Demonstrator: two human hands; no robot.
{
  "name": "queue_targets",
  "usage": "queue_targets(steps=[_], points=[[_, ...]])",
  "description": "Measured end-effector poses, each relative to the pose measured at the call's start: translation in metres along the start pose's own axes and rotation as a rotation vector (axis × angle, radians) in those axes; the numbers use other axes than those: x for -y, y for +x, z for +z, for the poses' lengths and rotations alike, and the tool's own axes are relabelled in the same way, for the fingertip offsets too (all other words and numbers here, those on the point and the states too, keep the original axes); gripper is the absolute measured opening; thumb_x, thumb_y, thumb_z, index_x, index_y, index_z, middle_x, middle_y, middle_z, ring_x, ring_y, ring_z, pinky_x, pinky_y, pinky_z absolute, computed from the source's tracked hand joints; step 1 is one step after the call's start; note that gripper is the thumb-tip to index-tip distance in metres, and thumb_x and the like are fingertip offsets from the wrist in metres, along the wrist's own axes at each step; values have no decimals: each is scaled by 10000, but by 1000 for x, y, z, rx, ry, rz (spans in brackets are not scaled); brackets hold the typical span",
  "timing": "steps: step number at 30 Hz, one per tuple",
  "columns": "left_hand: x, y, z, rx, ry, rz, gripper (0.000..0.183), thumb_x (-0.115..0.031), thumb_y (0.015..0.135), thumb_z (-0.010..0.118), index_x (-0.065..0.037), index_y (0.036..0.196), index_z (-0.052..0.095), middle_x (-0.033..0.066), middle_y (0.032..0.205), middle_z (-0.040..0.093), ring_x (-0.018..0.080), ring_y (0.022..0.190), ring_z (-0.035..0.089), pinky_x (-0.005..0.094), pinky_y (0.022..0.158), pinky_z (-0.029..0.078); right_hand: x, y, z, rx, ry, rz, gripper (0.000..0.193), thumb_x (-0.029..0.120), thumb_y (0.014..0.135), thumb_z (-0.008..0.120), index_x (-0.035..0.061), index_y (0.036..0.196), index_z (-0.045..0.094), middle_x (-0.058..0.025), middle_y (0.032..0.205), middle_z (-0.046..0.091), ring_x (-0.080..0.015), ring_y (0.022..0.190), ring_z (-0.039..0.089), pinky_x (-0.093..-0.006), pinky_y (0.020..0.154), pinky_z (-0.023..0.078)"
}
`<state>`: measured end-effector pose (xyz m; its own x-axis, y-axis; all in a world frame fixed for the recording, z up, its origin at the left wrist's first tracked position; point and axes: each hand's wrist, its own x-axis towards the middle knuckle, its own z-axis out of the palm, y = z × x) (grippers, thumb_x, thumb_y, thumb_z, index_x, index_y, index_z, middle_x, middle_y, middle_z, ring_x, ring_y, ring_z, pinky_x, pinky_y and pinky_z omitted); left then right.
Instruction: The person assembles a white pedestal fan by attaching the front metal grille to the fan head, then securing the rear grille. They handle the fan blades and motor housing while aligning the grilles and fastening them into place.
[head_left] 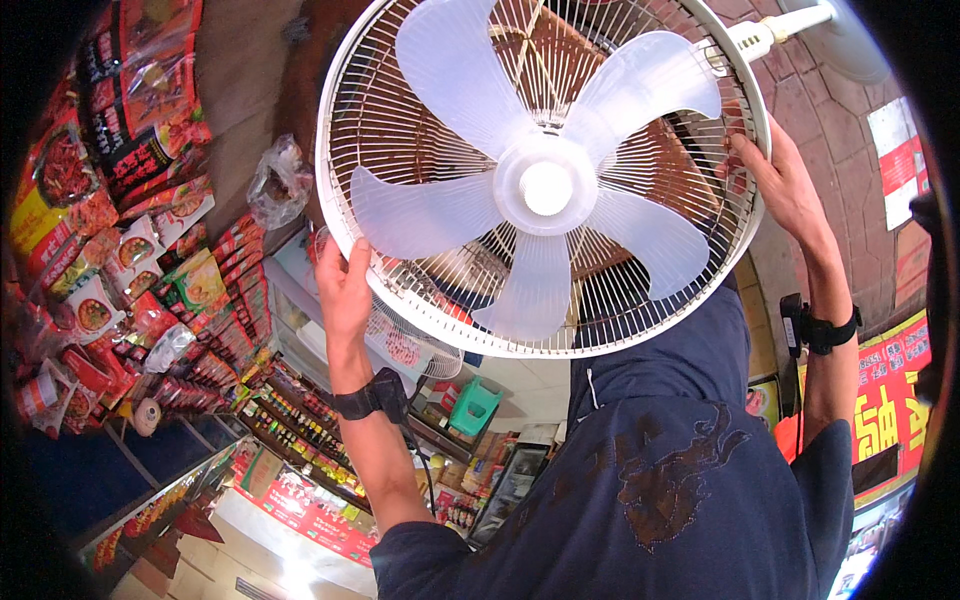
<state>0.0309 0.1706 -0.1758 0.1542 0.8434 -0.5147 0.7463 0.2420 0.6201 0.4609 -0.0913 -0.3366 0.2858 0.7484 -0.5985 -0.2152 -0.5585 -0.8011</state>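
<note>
One bare left hand clamps the near-left rim, and the bare right hand, well apart, the right rim of the white, round, wire-caged fan at far centre, probably balancing its wide head from both sides.

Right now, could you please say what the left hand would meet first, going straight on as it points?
Probably the white, curved rim of the round wire fan cage; the left hand appears to touch it, though exact depth is unclear.
</note>
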Motion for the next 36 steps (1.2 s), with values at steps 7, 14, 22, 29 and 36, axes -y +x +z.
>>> queue_targets(steps=[7,14,22,29,36], points=[[-6,-5,-1,-61,-8,38,264,-74,1039,597,25,1282,626,23,1004,679,71,808,598,241,705,491,3,0,-1,10,11,8,392,190,1095,518,21,1449,502,-65,1078,624,-132,854,679,-267,670,520],[3,-1,-10,-18,-5,4,308,-78,1042,590,37,1327,611,41,1055,683,86,844,610,252,726,524,1,4,-1,1,-31,-44,387,201,1094,513,39,1445,511,-82,1097,658,-136,856,686,-272,671,536],[11,8,-16,20,1,39,349,-92,1054,581,44,1376,586,78,1141,683,132,910,652,289,771,574,0,5,-1,7,-42,-43,390,242,1108,510,32,1437,509,-81,1111,656,-138,883,692,-266,659,529],[-2,7,-4,-44,187,20,325,-122,1075,561,45,1351,598,53,1115,689,94,937,608,263,826,500,1,6,-1,6,-69,-19,392,218,1104,501,47,1456,501,-93,1124,653,-138,872,681,-264,679,538],[-8,5,7,-51,262,138,282,-104,1074,549,40,1310,602,29,1029,668,74,867,590,248,786,497,6,5,5,-37,-35,8,353,184,1096,504,39,1418,519,-88,1093,663,-133,866,689,-263,668,530]])
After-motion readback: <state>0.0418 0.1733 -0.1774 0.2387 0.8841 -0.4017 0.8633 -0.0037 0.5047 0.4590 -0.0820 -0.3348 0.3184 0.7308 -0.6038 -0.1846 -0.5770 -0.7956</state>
